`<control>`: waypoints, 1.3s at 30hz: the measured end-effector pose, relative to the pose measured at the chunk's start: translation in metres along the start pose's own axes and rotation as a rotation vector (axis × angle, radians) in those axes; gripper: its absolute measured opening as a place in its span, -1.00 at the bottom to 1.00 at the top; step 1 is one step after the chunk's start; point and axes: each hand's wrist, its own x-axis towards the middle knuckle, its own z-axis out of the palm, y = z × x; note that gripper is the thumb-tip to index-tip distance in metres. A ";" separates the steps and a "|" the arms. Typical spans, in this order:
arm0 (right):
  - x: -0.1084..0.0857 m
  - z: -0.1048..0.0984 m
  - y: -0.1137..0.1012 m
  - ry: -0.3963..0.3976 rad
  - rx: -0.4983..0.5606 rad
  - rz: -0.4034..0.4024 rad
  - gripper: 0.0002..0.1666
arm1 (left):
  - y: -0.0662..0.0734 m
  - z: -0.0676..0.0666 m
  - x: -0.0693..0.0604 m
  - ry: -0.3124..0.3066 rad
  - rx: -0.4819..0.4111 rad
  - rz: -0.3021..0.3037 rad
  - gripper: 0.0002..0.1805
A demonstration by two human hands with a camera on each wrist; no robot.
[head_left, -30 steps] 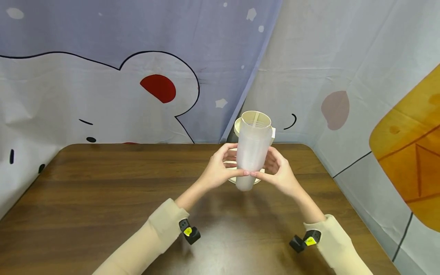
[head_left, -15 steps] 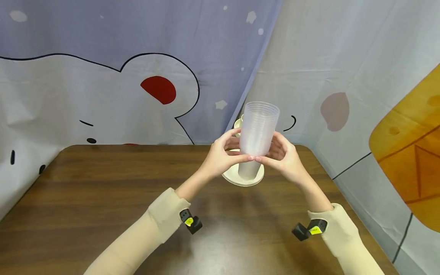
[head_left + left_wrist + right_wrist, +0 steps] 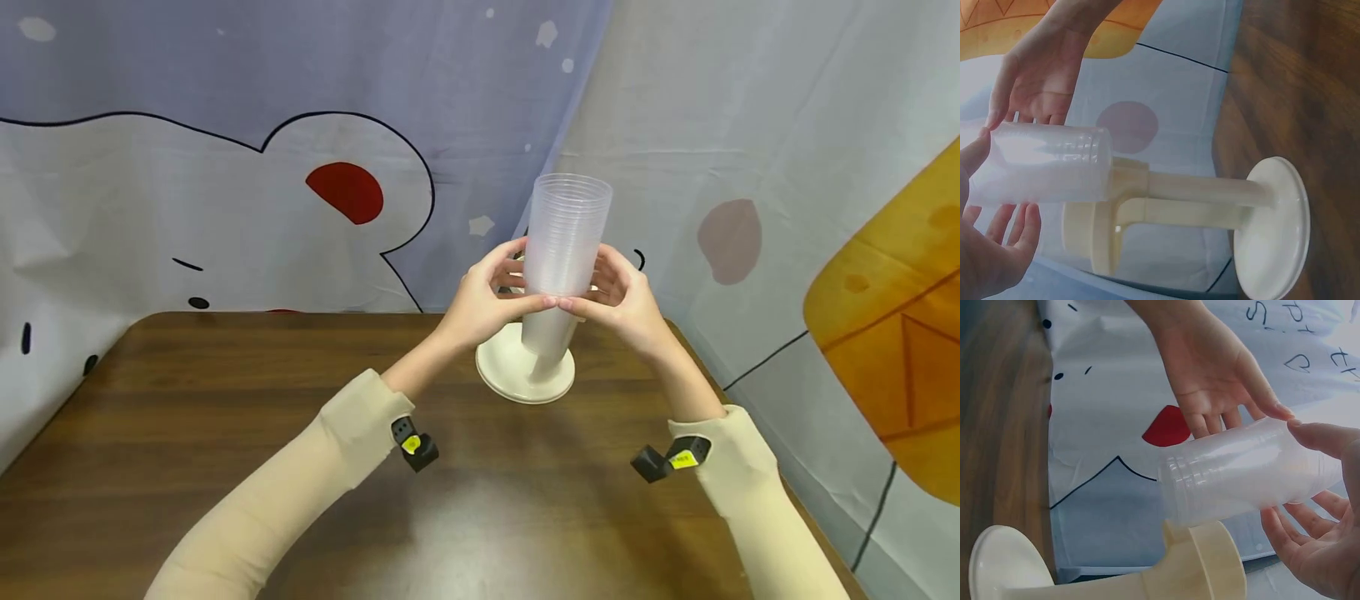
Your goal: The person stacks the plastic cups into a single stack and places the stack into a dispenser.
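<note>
A tall stack of clear plastic cups (image 3: 566, 242) is held upright, slightly tilted, between two hands. My left hand (image 3: 483, 300) grips its left side and my right hand (image 3: 630, 304) grips its right side. Both thumbs meet at the front of the stack. Behind it stands a cream cup holder with a round base (image 3: 517, 367); the stack hides most of its upper part in the head view. In the left wrist view, the post (image 3: 1204, 194) of this holder shows, and its ring (image 3: 1216, 556) appears in the right wrist view, close to the stack's lower end.
The holder rests on a brown wooden table (image 3: 262, 400), towards the back. A printed cloth (image 3: 225, 208) with cartoon shapes hangs behind the table and along its right side. Each wrist carries a small black camera (image 3: 416, 446).
Both hands have raised the stack of cups, uncovering more of the holder's base. The stack also shifted slightly right, and its open top now stands higher in the head view.
</note>
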 end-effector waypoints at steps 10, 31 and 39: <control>0.020 -0.010 -0.018 -0.001 0.011 -0.012 -0.22 | 0.019 -0.006 0.019 -0.001 0.039 0.005 -0.14; 0.062 -0.028 -0.042 0.082 0.088 -0.091 -0.24 | 0.049 -0.013 0.071 0.047 0.121 0.083 -0.13; 0.074 -0.031 -0.034 0.111 0.089 -0.069 -0.23 | 0.044 -0.007 0.082 0.099 0.112 0.076 -0.19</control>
